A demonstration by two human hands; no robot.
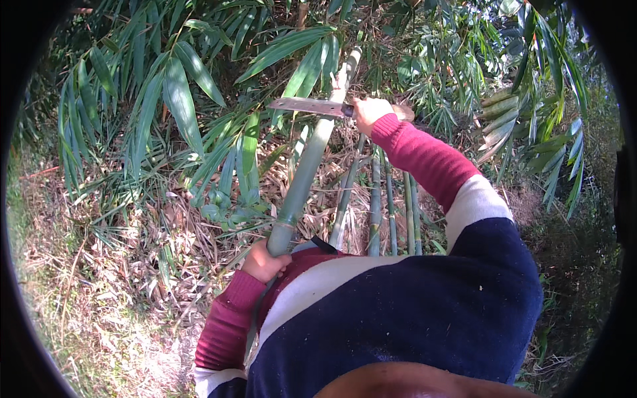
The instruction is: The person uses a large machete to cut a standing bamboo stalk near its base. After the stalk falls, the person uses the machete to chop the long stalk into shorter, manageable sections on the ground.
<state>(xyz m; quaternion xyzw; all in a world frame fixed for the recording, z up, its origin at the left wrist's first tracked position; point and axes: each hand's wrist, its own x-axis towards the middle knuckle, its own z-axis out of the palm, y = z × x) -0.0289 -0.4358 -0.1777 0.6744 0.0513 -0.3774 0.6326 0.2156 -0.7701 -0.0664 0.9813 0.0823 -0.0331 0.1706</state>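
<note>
My left hand [264,261] is wrapped round the near part of a thick green bamboo stalk [304,178], close to my waist. The stalk slants away from me toward the upper middle, with a pale knobbly joint near its far part. In my right hand [371,115] is the handle of a machete [308,106], its long flat blade pointing left. The blade lies across the stalk in this view; whether it touches the bamboo I cannot tell. The handle's rounded wooden end shows beyond my wrist.
Several thinner bamboo stalks [375,205] stand just right of the thick one. Long green leaves [178,99] hang at the upper left, and more leafy branches [554,132] at the upper right. Dry leaf litter [179,245] covers the ground.
</note>
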